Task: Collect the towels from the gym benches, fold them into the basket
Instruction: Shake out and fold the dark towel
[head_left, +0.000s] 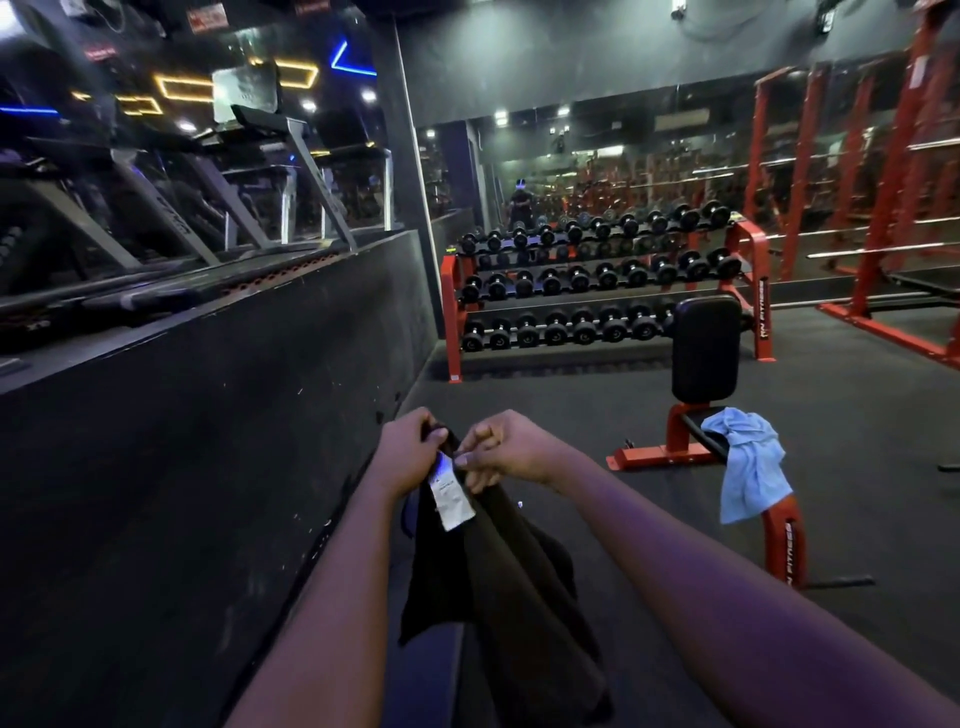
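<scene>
Your left hand (410, 449) and right hand (506, 449) pinch the top edge of the dark towel (498, 561), fingers closed on it, the rest hanging below; its dangling end could snag or slip if you loosen; the white tag (451, 496) by your fingers is unreadable; a blue towel (748, 467) waits right of them on the desk (782, 540), marked "FITNESS"; no basket shows.

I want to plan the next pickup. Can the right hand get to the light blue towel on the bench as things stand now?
Probably not yet. The right hand and left hand both pinch the dark towel, so no grip is free. The light blue towel hangs on the red bench, off to the right, with open floor between.
</scene>
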